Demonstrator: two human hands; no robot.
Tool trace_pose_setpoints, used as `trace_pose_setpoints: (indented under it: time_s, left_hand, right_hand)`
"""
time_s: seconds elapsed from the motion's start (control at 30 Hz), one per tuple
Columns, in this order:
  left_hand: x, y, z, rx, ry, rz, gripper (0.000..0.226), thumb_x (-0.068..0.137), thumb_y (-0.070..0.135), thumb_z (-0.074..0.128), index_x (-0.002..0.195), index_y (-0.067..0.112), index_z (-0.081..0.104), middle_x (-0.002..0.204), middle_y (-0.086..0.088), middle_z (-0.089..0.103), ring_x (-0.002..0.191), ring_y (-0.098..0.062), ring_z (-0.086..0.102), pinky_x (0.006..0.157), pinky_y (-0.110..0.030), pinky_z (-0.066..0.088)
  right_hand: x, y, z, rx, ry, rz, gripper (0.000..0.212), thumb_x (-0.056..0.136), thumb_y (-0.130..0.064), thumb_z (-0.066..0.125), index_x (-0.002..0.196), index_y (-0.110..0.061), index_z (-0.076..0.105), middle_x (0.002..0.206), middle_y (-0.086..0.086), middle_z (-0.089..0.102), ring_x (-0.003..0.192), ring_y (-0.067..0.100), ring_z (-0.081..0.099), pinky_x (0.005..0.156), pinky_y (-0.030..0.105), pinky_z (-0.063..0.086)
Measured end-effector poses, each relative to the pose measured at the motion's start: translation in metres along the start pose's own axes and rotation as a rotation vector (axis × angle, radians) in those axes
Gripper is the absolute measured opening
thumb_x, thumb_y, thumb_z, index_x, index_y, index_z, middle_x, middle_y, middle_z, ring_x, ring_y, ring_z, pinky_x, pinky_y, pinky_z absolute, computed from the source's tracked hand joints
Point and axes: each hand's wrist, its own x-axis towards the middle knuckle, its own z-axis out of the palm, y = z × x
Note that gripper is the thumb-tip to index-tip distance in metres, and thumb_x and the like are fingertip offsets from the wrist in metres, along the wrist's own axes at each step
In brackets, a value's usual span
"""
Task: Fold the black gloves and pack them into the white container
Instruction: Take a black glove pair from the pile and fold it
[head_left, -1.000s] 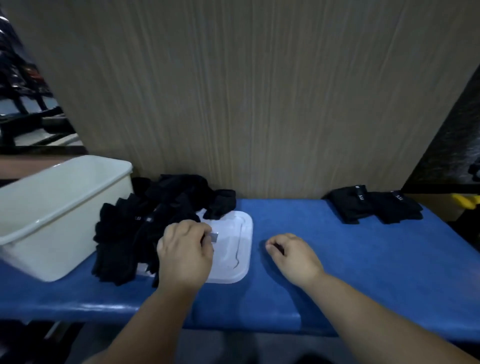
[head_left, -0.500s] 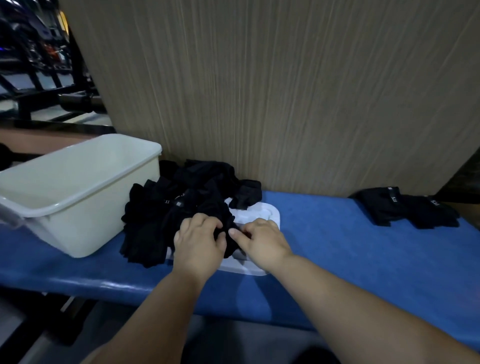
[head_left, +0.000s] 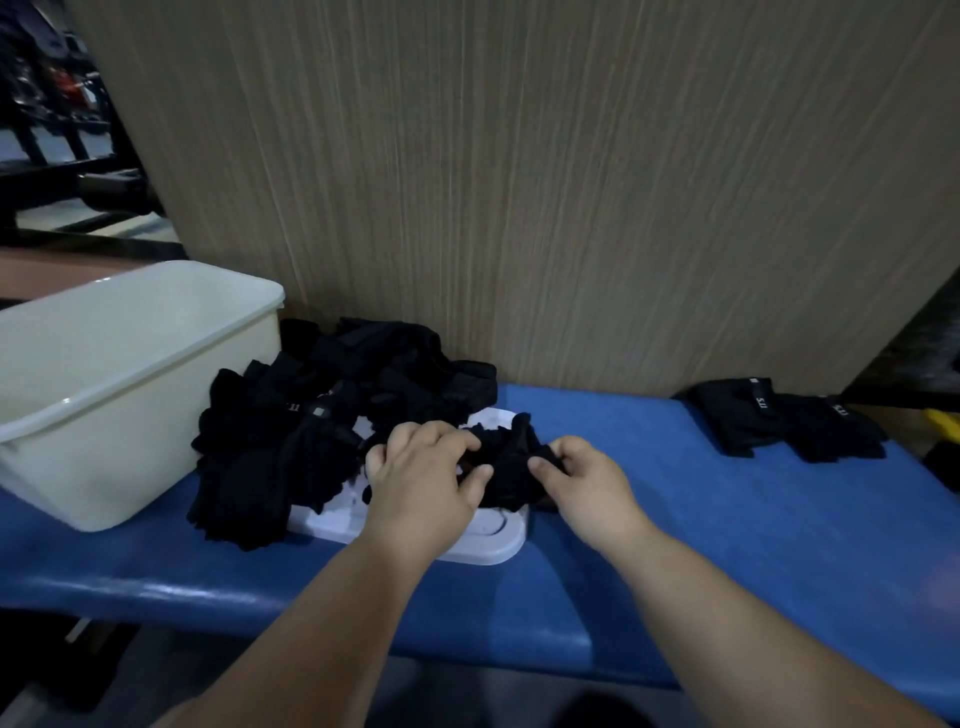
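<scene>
Black glove (head_left: 511, 467) lies between left hand (head_left: 421, 486) and right hand (head_left: 587, 486) (fingers (head_left: 457, 441) pinching)

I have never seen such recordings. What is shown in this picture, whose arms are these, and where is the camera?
There is no machine here: a person wears one camera on the head, looking forward and down, so the two bare arms are the person's own. The left hand and the right hand both hold one black glove in their grip, above a flat white lid. Left of it lies a loose pile of black gloves, beside the white container, in which no glove shows. All rest on a blue bench before a wooden panel. Far right lie folded gloves.
</scene>
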Motion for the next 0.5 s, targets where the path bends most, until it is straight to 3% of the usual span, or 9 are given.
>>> trace_pose_setpoints:
  time_s: [0.13,0.27,0.43,0.5]
  left_hand:
    - [-0.001,0.028,0.013,-0.021,-0.009,0.113,0.03,0.09,0.05,0.053,0.119,0.04,0.056,0.125,0.023,0.049,0.124,-0.004,0.026,0.098,-0.028,0.008]
    - [-0.001,0.048,0.031,-0.041,-0.083,0.21,0.032,0.093,0.048,0.052,0.123,0.039,0.056,0.123,0.023,0.051,0.124,-0.003,0.029,0.098,-0.026,0.01]
    - [0.005,0.07,0.05,-0.001,-0.149,0.247,0.036,0.095,0.05,0.046,0.129,0.039,0.051,0.123,0.023,0.053,0.125,-0.003,0.029,0.102,-0.029,0.011]
    - [0.007,0.079,0.057,0.022,-0.168,0.248,0.039,0.096,0.05,0.043,0.133,0.039,0.048,0.126,0.023,0.052,0.126,-0.004,0.029,0.105,-0.032,0.011]
  right_hand:
    - [-0.01,0.024,-0.034,0.13,0.069,0.041,0.011,0.092,-0.018,0.06,0.083,-0.012,0.059,0.082,0.008,0.07,0.078,0.024,0.066,0.077,0.038,0.052]
    - [-0.021,0.046,-0.071,0.153,0.136,0.08,0.014,0.092,-0.017,0.062,0.078,-0.017,0.059,0.076,0.001,0.07,0.069,0.01,0.06,0.069,0.029,0.049]
    - [-0.036,0.069,-0.108,0.159,0.199,0.13,0.011,0.092,-0.016,0.062,0.08,-0.014,0.062,0.08,0.003,0.072,0.076,0.016,0.065,0.074,0.034,0.052]
    - [-0.039,0.075,-0.116,0.162,0.208,0.136,0.01,0.092,-0.015,0.061,0.083,-0.011,0.062,0.084,0.006,0.072,0.075,0.016,0.064,0.071,0.03,0.052]
